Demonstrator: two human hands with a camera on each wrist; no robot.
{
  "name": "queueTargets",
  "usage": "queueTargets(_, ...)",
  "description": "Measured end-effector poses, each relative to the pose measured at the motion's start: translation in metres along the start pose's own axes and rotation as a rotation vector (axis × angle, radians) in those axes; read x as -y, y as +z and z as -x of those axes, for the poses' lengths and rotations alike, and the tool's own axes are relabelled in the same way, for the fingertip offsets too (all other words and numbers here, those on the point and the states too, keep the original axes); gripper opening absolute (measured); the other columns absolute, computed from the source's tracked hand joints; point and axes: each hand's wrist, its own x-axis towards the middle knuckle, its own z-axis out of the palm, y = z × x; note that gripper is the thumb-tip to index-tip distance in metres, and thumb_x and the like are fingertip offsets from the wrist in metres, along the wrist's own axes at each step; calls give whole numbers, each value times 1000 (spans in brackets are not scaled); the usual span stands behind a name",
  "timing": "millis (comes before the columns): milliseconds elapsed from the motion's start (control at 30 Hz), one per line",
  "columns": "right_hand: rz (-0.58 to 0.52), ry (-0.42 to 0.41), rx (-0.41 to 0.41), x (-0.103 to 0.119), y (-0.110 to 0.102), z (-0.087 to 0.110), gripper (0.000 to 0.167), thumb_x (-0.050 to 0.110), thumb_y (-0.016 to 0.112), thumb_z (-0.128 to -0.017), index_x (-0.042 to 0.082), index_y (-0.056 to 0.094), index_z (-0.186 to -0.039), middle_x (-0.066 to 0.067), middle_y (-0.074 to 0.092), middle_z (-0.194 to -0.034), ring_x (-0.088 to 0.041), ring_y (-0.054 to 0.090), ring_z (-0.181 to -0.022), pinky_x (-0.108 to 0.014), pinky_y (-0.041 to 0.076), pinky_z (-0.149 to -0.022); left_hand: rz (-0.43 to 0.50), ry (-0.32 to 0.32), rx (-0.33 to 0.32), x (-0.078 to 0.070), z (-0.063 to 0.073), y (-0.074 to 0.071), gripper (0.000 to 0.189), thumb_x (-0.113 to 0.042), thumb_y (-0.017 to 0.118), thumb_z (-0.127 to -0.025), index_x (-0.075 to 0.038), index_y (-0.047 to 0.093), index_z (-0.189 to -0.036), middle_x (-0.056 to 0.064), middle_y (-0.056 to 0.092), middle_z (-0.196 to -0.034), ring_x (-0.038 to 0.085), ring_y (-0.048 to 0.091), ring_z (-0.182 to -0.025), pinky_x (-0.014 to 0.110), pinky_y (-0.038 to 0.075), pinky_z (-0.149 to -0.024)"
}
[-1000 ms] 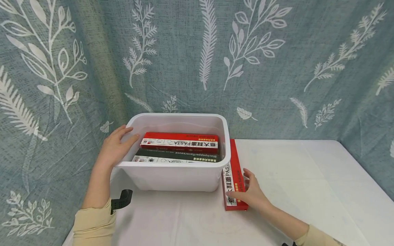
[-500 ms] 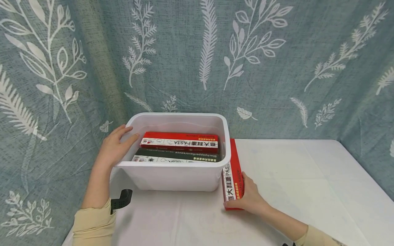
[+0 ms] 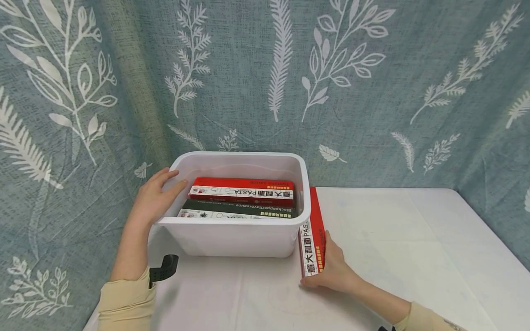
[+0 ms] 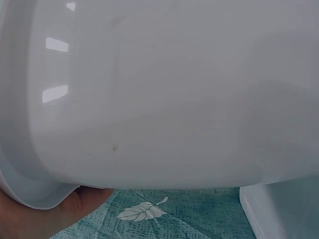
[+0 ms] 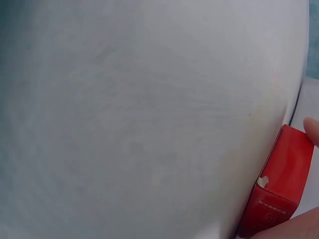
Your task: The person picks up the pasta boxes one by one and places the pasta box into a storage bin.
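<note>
A white plastic bin (image 3: 232,239) stands on the table, its wall (image 4: 149,89) filling most of the left wrist view. My left hand (image 3: 154,198) grips its left rim, thumb over the inside. Within the bin lie a red tomato sauce pasta box (image 3: 244,191) and, nearer me, a dark green black pepper one (image 3: 240,208). Another red pasta box (image 3: 311,243) lies lengthwise along the bin's right side, its far part half hidden by the rim. My right hand (image 3: 333,271) grips its near end, thumb across the end face. In the right wrist view, that red end (image 5: 286,167) sits between thumb and fingers.
A white cloth (image 3: 397,239) covers the table, stretching right of the bin and in front of it. Behind hangs a blue-green curtain (image 3: 240,92) with white leaf prints, close to the bin's back. A black strap piece (image 3: 164,269) sticks out at the left wrist.
My right hand has moved toward me along the red pasta box and closed from a looser spread onto its near end. The left hand and bin have stayed put.
</note>
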Motion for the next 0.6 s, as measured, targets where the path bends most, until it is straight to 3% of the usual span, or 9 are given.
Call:
queueTargets(367,-45,-32,-6,1,0,-1,133,28,91,-57,-5,5,-152,-10,49,-122,-19,48,-105,-40,44,-92,-10,7,-1,3,-2,1,70,-49,46,-100,1,35,-149,23,16,-159,52,12,-142,72,18,-104)
queueTargets(600,-112,41,15,4,-5,1,128,24,90,-60,-3,5,-153,-15,45,-132,-25,47,-111,-46,41,-97,-9,14,0,3,-2,1,70,-49,46,-100,1,36,-149,24,16,-159,52,11,-142,72,17,-105)
